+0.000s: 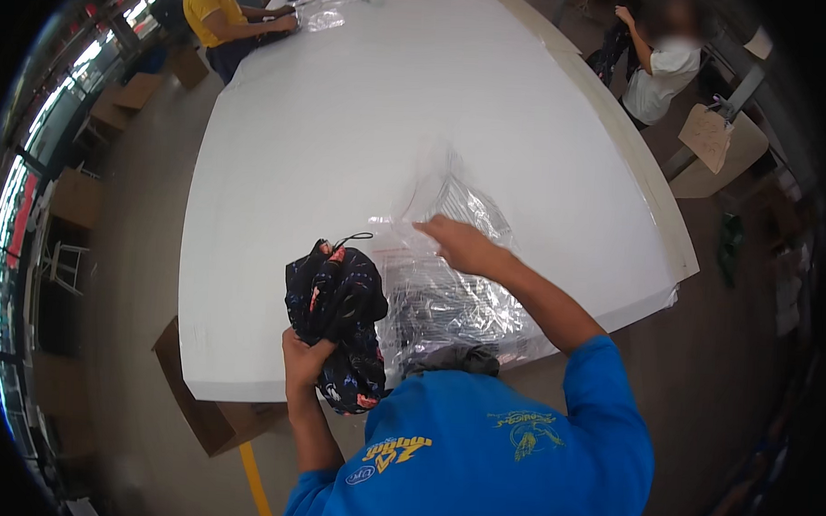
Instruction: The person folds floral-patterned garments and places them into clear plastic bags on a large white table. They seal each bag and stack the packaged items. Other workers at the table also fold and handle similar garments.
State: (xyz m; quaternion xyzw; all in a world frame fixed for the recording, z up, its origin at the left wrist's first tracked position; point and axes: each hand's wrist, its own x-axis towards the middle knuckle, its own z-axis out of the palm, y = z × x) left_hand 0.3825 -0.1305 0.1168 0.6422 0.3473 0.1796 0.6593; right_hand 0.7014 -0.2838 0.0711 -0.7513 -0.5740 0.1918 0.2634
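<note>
My left hand [305,360] grips a bundled dark garment [336,303] with a pink and blue floral print, holding it at the table's near edge. A thin black cord loop sticks out at the garment's top. To its right, my right hand [464,245] pinches the edge of a clear plastic bag [476,205], whose far part is blurred. More clear plastic bags [445,300] lie under that forearm, shiny and creased, with fine stripes showing through. Against my blue shirt, a dark grey bunched cloth [460,360] rests at the table edge.
The large white table [363,120] stretches away from me. A person in a yellow shirt [213,12] handles dark cloth and plastic at its far left. Across the right edge, another person [658,75] holds up dark cloth. A cardboard box [197,394] stands below the near left corner.
</note>
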